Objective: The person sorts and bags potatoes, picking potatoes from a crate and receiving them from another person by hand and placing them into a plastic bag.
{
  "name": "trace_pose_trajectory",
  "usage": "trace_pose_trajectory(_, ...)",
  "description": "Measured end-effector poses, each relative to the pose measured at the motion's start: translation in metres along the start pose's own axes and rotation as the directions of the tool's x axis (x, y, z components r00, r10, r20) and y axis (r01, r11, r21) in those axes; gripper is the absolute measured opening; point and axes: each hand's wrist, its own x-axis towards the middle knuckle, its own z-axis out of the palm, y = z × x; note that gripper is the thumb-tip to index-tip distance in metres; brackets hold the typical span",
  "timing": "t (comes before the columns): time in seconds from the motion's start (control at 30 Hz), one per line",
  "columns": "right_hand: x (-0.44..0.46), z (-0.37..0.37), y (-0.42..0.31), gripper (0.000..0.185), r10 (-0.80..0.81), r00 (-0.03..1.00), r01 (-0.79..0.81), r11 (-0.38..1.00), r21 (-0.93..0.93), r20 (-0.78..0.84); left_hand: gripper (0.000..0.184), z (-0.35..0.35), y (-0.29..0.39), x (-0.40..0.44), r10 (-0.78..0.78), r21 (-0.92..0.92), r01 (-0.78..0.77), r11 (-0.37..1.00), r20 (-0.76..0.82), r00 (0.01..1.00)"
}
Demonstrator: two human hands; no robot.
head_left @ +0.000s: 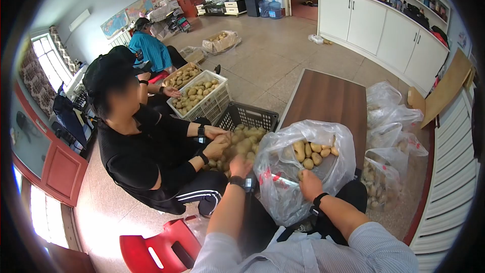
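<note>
My left hand (241, 167) reaches over the near edge of a dark crate (256, 111) of potatoes (246, 144). Its fingertips touch or nearly touch the potatoes and are too blurred to read. My right hand (310, 186) is closed around a potato (301, 174) at the mouth of a clear plastic bag (273, 164). Several potatoes (309, 154) lie inside that bag, which rests on the end of a brown table (323, 98). Beside me, a person in black (136, 146) has both hands over the same dark crate.
A white crate (214, 96) of potatoes stands beyond the dark crate, near a person in blue (151, 50). Filled clear bags (386, 136) line the floor right of the table. A red chair (161, 247) is at lower left; white cabinets (369, 25) stand behind.
</note>
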Motion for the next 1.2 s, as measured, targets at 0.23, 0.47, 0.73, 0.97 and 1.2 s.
trace_pose_trajectory(0.23,0.006,-0.002,0.000,0.047,0.203,0.977,-0.212,0.967,0.143,0.070,0.033,0.007,-0.003,-0.006,-0.064,0.046,0.057,0.997,0.154,0.986)
trace_pose_trajectory(0.47,0.023,0.010,-0.005,0.051,0.167,0.986,-0.148,0.921,0.361,-0.023,0.037,0.020,-0.007,-0.016,-0.167,0.085,0.149,0.985,0.279,0.946)
trace_pose_trajectory(0.73,0.057,-0.006,-0.071,0.048,0.155,0.937,-0.349,0.503,0.791,0.315,0.048,0.041,-0.015,-0.037,-0.318,0.168,0.272,0.947,0.411,0.854)
trace_pose_trajectory(0.97,0.072,-0.003,-0.092,0.048,-0.005,0.992,-0.085,0.713,0.696,0.127,0.050,0.056,-0.003,-0.066,-0.391,0.148,0.370,0.917,0.505,0.769)
trace_pose_trajectory(1.2,0.057,0.003,-0.075,0.037,-0.047,0.999,0.044,0.857,0.513,-0.007,0.051,0.012,-0.049,0.006,0.010,0.456,-0.499,0.737,0.731,0.683)
